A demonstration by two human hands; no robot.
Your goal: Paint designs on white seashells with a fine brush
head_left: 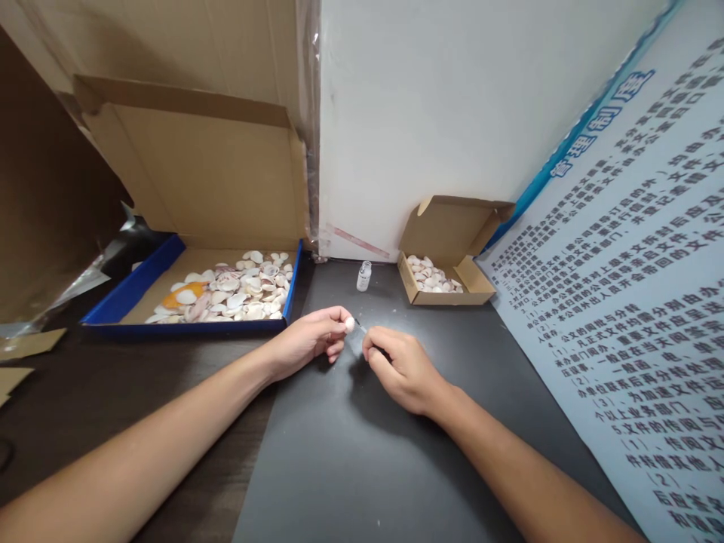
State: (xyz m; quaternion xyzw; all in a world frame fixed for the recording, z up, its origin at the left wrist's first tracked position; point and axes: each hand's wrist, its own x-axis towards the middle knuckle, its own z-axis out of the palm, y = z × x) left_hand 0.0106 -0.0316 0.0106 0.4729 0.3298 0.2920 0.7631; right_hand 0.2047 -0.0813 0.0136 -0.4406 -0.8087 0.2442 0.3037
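Between its thumb and fingers, my left hand [305, 338] pinches a small white seashell [349, 324]. Facing it from the right, my right hand [403, 368] is closed on a thin small brush [360, 326]. The dark brush tip is at the shell's right edge; whether it touches I cannot tell. Most of the brush's handle is hidden inside my fingers. Just beyond both hands stands a small clear glass bottle [363, 277] with a pale label, upright and uncapped.
To the left, an open cardboard box with blue sides [292, 290] holds many shells [249, 285] and an orange piece [184, 292]. A smaller open cardboard box [452, 299] with shells stands at the back right. A white panel [430, 98] and a printed sign [639, 249] border the dark mat [362, 467].
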